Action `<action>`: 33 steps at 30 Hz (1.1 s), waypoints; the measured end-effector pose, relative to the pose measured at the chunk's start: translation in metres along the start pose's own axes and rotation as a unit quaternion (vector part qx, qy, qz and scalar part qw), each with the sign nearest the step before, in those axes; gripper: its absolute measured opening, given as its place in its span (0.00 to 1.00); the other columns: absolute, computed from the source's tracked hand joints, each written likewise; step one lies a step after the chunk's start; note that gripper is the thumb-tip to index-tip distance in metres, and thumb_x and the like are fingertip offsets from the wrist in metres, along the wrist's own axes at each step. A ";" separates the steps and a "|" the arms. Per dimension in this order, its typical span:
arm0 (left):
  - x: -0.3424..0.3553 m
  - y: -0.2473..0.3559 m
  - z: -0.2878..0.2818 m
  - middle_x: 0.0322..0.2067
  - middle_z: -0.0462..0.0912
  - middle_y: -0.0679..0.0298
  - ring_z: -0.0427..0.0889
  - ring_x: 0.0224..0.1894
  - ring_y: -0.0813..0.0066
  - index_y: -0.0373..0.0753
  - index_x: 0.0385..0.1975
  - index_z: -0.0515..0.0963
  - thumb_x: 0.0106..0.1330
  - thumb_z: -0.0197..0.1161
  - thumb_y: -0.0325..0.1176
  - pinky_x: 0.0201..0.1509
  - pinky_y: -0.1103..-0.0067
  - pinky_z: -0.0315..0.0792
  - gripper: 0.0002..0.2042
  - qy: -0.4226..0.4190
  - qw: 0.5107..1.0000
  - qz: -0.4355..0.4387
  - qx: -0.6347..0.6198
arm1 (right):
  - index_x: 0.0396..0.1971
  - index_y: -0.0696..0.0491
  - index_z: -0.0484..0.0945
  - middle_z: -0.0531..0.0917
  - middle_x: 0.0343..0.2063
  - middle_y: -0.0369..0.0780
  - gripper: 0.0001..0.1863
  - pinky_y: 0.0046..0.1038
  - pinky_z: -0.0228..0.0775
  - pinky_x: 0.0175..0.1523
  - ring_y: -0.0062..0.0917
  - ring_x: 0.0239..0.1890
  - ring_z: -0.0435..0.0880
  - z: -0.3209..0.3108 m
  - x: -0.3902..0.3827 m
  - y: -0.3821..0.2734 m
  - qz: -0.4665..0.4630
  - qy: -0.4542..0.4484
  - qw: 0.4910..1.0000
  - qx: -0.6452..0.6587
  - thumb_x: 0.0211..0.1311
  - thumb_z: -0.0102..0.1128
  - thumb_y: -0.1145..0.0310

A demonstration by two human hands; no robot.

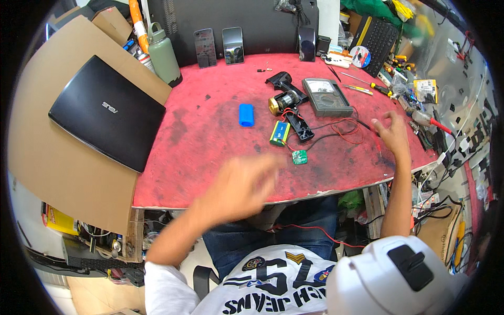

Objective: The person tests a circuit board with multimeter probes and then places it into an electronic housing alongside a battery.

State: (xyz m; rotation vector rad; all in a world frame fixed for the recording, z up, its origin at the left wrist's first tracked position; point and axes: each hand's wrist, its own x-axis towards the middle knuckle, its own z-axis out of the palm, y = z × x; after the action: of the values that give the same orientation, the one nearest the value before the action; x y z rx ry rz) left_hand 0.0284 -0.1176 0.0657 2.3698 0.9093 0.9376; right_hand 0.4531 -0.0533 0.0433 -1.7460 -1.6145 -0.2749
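My left hand (247, 184) is smeared by motion over the table's front edge, left of a small green circuit board (300, 157); its fingers cannot be made out. My right hand (392, 134) hovers at the right with fingers apart, beside a red test probe (379, 148). Wires join the board to a yellow-green battery pack (280, 133). Behind it lies an opened black power tool casing (300, 126) with a bare motor (287, 100) and a brass-coloured end piece. An analog multimeter (328, 97) sits to the right, its leads trailing on the red cloth. A blue sleeve-like piece (246, 115) lies left.
A closed black laptop (107, 113) rests on cardboard (37, 121) at the left, near a green bottle (164, 58). Phones (233, 45) lean along the back. Screwdrivers (380, 88), a keyboard (375, 46) and tangled cables crowd the right. A white rounded shell (362, 278) fills the lower right.
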 end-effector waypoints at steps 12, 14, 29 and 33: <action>0.090 -0.080 0.030 0.29 0.86 0.50 0.86 0.37 0.50 0.36 0.37 0.84 0.57 0.71 0.47 0.42 0.60 0.77 0.19 -0.065 0.966 -0.199 0.154 | 0.36 0.57 0.85 0.86 0.31 0.46 0.09 0.35 0.75 0.43 0.38 0.36 0.85 0.073 0.050 -0.178 -0.324 -0.297 0.882 0.171 0.54 0.66 0.74; 0.089 -0.082 0.026 0.29 0.86 0.51 0.86 0.36 0.50 0.36 0.36 0.85 0.59 0.69 0.45 0.42 0.59 0.76 0.17 -0.072 0.970 -0.191 0.135 | 0.38 0.56 0.86 0.86 0.29 0.46 0.11 0.36 0.75 0.42 0.40 0.35 0.86 0.081 0.055 -0.186 -0.317 -0.391 0.853 0.139 0.53 0.67 0.74; 0.084 -0.099 0.015 0.30 0.81 0.45 0.81 0.38 0.44 0.31 0.37 0.82 0.68 0.56 0.28 0.43 0.58 0.72 0.09 -0.067 0.984 -0.109 0.126 | 0.40 0.56 0.86 0.83 0.32 0.47 0.12 0.41 0.73 0.46 0.45 0.39 0.83 0.103 0.040 -0.177 -0.293 -0.359 0.869 0.173 0.54 0.69 0.71; 0.085 -0.099 0.011 0.31 0.82 0.45 0.82 0.39 0.44 0.32 0.38 0.82 0.68 0.57 0.27 0.44 0.59 0.73 0.08 -0.051 0.990 -0.112 0.068 | 0.33 0.58 0.86 0.83 0.31 0.47 0.08 0.41 0.73 0.44 0.44 0.37 0.83 0.104 0.041 -0.175 -0.300 -0.354 0.865 0.193 0.53 0.70 0.71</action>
State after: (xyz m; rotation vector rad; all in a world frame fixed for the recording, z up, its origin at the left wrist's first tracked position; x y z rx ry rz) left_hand 0.0428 0.0098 0.0366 2.3394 1.2025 0.6814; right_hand 0.2656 0.0346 0.0579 -1.0290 -2.5153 0.4468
